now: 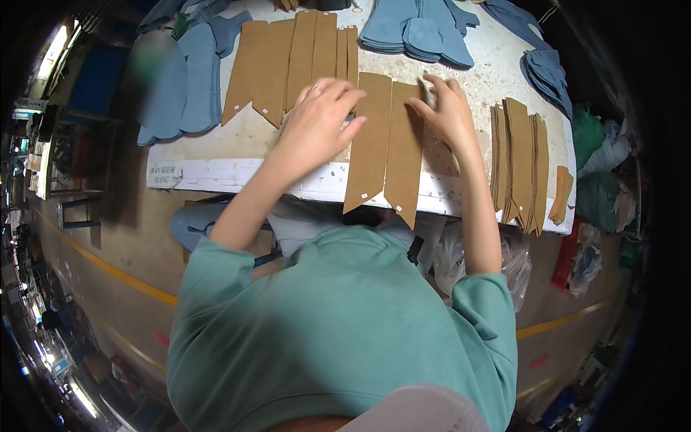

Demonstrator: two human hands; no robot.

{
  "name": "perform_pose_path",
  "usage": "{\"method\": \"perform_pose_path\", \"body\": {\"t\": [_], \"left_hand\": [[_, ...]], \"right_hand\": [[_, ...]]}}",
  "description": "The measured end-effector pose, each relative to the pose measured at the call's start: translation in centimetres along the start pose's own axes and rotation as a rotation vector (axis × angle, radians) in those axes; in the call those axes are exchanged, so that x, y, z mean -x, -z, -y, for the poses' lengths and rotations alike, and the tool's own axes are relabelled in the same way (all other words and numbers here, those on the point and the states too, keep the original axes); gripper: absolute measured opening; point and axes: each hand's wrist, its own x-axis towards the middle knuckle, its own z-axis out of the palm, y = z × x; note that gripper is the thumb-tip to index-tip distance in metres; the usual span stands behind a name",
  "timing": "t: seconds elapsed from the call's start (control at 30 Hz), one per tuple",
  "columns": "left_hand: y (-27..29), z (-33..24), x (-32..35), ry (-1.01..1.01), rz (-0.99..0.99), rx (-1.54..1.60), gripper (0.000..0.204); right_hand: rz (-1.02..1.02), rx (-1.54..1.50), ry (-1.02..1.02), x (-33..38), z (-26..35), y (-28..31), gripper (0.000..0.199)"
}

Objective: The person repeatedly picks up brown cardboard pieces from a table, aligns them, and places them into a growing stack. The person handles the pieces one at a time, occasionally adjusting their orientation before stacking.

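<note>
Two long brown cut pieces [371,144] with slanted lower ends and small white labels lie side by side in front of me, their tips hanging over the table's near edge. My left hand [324,119] is at their upper left, fingers loosely bent and thumb apart, holding nothing that I can see. Opposite it, my right hand [446,111] hovers by the upper right edge with fingers spread, its thumb close to the right-hand piece. Behind my left hand, more brown pieces [270,61] lie in overlapping rows, partly covered by that hand.
The white speckled table [461,162] also bears brown strip stacks [522,158] at the right and a small curved brown piece [561,194] at the corner. Blue cut-piece stacks lie far left [191,86], at the back [417,32] and far right [547,75]. Plastic bags [515,263] hang below.
</note>
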Motion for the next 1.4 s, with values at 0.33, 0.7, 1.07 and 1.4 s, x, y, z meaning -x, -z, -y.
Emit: {"method": "perform_pose_path", "body": {"t": [0.33,0.7,1.07,1.4], "left_hand": [[-3.6,2.5,-5.1,-0.009,0.348,-0.125,0.061],[-5.4,3.8,-3.9,-0.1,0.256,-0.239,0.089],[-4.4,2.9,-4.3,-0.007,0.315,-0.232,0.092],[-4.5,3.1,-4.2,-0.024,0.315,-0.207,0.093]], "right_hand": [[0.441,-0.917,-0.325,-2.0,-0.9,-1.3,0.016],[0.382,-0.356,-0.016,-1.3,2.5,-1.8,0.013],[0.263,-0.313,0.091,-1.6,3.6,-2.2,0.009],[0.288,-0.35,0.038,-2.0,4.0,-2.1,0.009]]}}
